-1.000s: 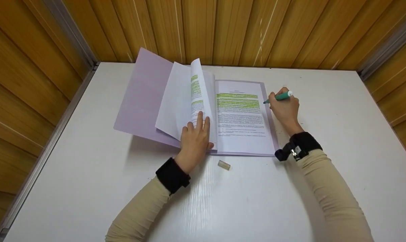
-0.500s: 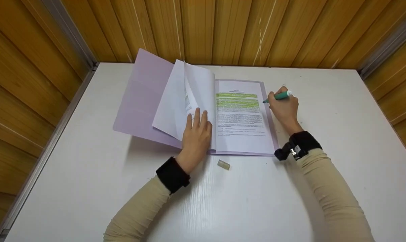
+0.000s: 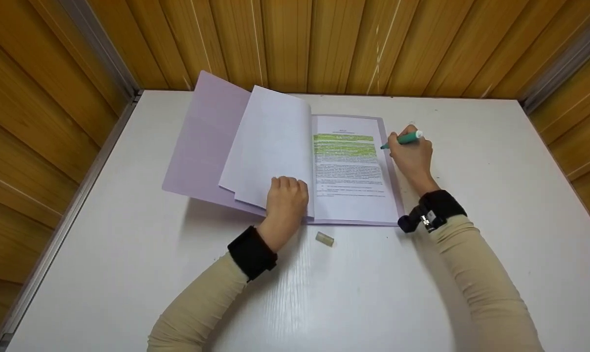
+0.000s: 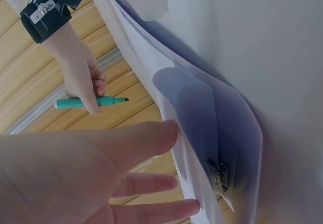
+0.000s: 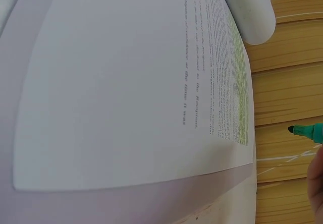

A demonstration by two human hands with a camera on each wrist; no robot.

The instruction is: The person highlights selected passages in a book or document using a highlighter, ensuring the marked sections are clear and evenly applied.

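A lilac folder (image 3: 202,142) lies open on the white table (image 3: 128,274). My left hand (image 3: 287,195) presses on the lower edge of the turned white pages (image 3: 270,142) beside the spine; in the left wrist view its fingers (image 4: 151,183) reach straight to the paper. The right-hand page (image 3: 348,166) carries printed text with green highlighted lines near the top. My right hand (image 3: 412,156) grips a green highlighter (image 3: 403,140), its tip just off that page's right edge, level with the highlighted lines. The right wrist view shows the tip (image 5: 305,131) past the page (image 5: 151,82).
A small pale cap (image 3: 325,239) lies on the table just below the folder. A metal clip (image 4: 218,176) shows under the turned pages. Wooden panel walls (image 3: 324,44) enclose the table at the back and both sides. Bare table stretches toward me.
The raised page with highlighted text has been turned over to the left and now lies flat. My left hand slid down to its lower edge. The right hand barely moved.
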